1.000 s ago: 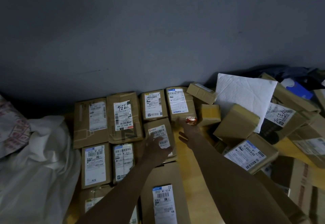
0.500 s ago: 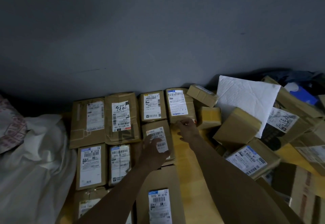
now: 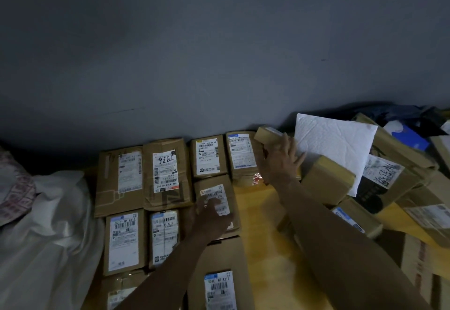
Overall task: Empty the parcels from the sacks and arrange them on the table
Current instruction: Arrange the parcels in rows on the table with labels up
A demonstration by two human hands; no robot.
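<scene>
Several brown cardboard parcels with white labels lie in neat rows on the yellow table. My left hand rests flat on a small labelled parcel in the second row. My right hand reaches to the back and grips a small brown box that leans against the wall beside a white padded envelope. A white sack lies crumpled at the left.
A loose heap of boxes and larger cartons fills the right side, with a blue packet at the back. A grey wall rises behind the table. A bare yellow strip runs between the rows and the heap.
My right hand has moved from the table's middle, back and right, onto the small brown box by the wall. My left hand stays on the same parcel. The view has tilted up.
</scene>
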